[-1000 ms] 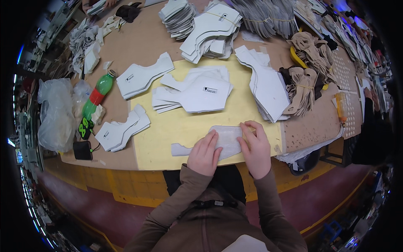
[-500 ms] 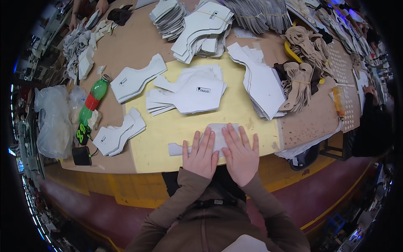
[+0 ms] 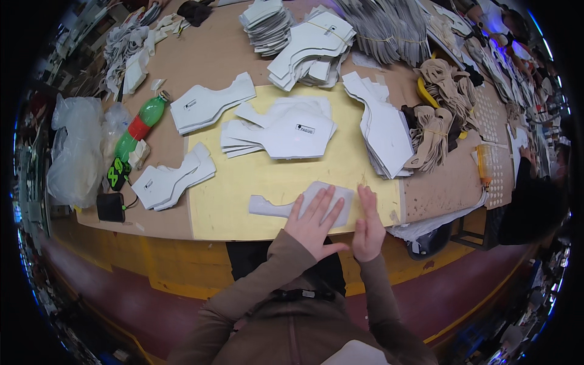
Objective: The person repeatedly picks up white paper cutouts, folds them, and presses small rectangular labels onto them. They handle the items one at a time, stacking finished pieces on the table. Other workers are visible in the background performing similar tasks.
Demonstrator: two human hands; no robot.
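Note:
A pale grey cut shoe-upper piece [image 3: 275, 208] lies flat near the front edge of the yellow sheet [image 3: 225, 201]. Its narrow tail points left and its wide end sits to the right. My left hand [image 3: 312, 224] rests on the wide end with fingers stretched and thumb out to the right. Just off the right edge of the piece, my right hand [image 3: 368, 228] stands turned on its side, fingers straight and nothing in it. Beyond my hands sits a pile of white cut pieces [image 3: 295, 137] with a small printed label.
More white pieces lie in stacks at left [image 3: 213, 104], near left [image 3: 174, 182] and right [image 3: 384, 131]. A green bottle [image 3: 150, 114], plastic bag [image 3: 76, 158] and black box [image 3: 111, 207] are at left. Tan bundles [image 3: 435, 125] and an orange-yellow bottle [image 3: 484, 161] stand right.
My left hand has slid right onto the wide end of the piece. The right hand has come off it to the right and turned on its side. The view has shifted slightly.

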